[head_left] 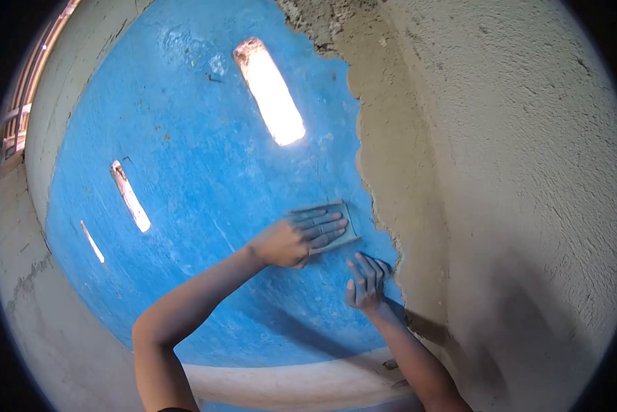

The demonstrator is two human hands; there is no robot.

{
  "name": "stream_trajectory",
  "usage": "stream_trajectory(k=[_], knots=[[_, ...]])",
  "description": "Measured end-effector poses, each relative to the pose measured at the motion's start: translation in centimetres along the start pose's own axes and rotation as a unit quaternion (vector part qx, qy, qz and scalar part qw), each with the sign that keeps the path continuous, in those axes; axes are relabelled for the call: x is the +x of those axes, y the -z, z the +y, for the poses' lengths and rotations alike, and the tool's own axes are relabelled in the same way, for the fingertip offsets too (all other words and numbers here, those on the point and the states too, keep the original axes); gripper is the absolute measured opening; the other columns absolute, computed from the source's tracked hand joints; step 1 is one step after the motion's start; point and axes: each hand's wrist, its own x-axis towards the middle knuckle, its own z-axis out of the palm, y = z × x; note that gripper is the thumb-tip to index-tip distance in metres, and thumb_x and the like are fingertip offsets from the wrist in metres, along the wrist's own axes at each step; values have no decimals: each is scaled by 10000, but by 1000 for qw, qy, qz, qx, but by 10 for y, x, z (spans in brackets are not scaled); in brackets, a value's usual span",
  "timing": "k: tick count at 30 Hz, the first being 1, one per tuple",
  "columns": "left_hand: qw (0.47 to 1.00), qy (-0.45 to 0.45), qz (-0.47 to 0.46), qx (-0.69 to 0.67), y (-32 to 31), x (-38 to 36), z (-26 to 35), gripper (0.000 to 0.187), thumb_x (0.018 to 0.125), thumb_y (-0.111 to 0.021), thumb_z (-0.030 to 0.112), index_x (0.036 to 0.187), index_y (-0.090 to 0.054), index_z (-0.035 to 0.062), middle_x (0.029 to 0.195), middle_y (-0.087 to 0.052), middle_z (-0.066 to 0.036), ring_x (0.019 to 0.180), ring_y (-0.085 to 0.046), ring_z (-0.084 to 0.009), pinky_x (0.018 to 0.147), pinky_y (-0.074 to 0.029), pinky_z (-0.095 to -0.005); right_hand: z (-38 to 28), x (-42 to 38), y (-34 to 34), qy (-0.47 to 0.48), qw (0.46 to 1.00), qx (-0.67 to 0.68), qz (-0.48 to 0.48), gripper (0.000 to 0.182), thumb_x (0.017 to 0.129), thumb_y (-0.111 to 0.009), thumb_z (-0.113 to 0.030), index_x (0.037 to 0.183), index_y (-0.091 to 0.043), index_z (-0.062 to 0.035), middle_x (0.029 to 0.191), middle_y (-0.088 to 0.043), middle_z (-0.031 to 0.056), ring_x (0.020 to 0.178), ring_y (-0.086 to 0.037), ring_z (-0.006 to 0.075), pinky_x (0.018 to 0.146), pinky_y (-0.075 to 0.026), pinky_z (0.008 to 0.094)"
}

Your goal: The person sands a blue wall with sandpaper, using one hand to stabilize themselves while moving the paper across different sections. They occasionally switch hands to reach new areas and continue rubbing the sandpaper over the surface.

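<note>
Blue wall (205, 151), sheet (350, 235) beneath left fingers (327, 227)

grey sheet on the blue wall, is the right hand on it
No, the left hand lies on the grey sheet, while the right hand is apart from it, lower down.

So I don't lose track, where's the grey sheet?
In the head view, just right of centre, the sheet is against the blue wall under the left hand, above and left of the right hand.
</note>
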Motion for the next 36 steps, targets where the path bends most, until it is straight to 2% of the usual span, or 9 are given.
stream_trajectory(k=[1, 4, 10, 13, 16, 20, 25, 31, 36], knots=[[999, -26, -9, -30, -5, -2, 5, 718, 700, -586, 84, 1412, -518, 144, 1410, -537, -144, 1272, -545, -321, 1123, -392, -445, 1, -2, -3, -3, 1000, 7, 19, 388, 1003, -370, -294, 1276, -554, -89, 1310, -549, 119, 1169, -498, 262, 1019, -319, 440], [962, 216, 166, 21, 0, -22, -5, 700, 671, -592, 72, 1369, -567, 126, 1408, -537, -152, 1297, -524, -325, 1151, -340, -461, 4, 0, -3, -4, 999, 12, 38, 405, 1014, -334, -309, 1302, -498, -75, 1331, -523, 160, 1183, -487, 308, 1020, -320, 468], [988, 111, 41, -102, -84, -82, 87, 764, 646, -604, 92, 1404, -517, 62, 1348, -594, -147, 1272, -554, -305, 1118, -384, -447, 2, 1, -4, 0, 1000, -7, 23, 422, 1019, -324, -329, 1313, -490, -76, 1342, -529, 166, 1205, -475, 307, 1030, -305, 477], [955, 268, 109, -59, -78, -134, 87, 657, 770, -597, 75, 1413, -484, 2, 1432, -515, -175, 1343, -484, -297, 1120, -363, -429, -1, -5, -2, -15, 998, -58, -21, 433, 1012, -354, -307, 1344, -500, -71, 1368, -535, 156, 1245, -453, 305, 1068, -260, 499], [728, 586, 344, -90, -112, -181, 122, 486, 982, -446, 141, 1437, -432, -29, 1487, -434, -212, 1373, -433, -336, 1110, -352, -431, -11, -5, -1, -63, 985, -140, -78, 466, 1008, -375, -288, 1401, -471, -56, 1416, -504, 161, 1302, -416, 332, 1102, -214, 528], [608, 704, 358, -80, -191, -223, 238, 542, 1038, -413, 201, 1463, -299, -115, 1539, -276, -302, 1463, -193, -433, 1182, -183, -458, -34, -29, 10, -219, 967, -57, -121, 606, 1039, -352, -323, 1525, -215, 12, 1569, -197, 281, 1449, -153, 475, 1145, -86, 602], [656, 688, 256, -175, -244, -242, 321, 589, 1048, -377, 250, 1473, -238, -133, 1544, -218, -335, 1459, -127, -488, 1181, -111, -540, -64, -102, 15, -328, 916, -65, -221, 735, 1029, -361, -412, 1536, -81, 40, 1586, -12, 314, 1452, 13, 527, 1137, -13, 640], [675, 612, 400, -98, -146, -237, 155, 575, 1061, -351, 260, 1483, -243, -114, 1571, -207, -286, 1479, -130, -429, 1191, -108, -493, -78, -122, 2, -334, 915, -56, -219, 839, 1018, -367, -485, 1520, 0, 79, 1573, 70, 340, 1456, 91, 506, 1151, 27, 601], [805, 531, 235, -119, -192, -246, 195, 526, 976, -471, 247, 1418, -445, -36, 1481, -371, -285, 1418, -268, -448, 1137, -175, -562, -87, -139, -5, -316, 926, -63, -197, 831, 1014, -444, -416, 1520, -11, 82, 1562, 70, 364, 1449, 98, 524, 1146, 44, 610]])
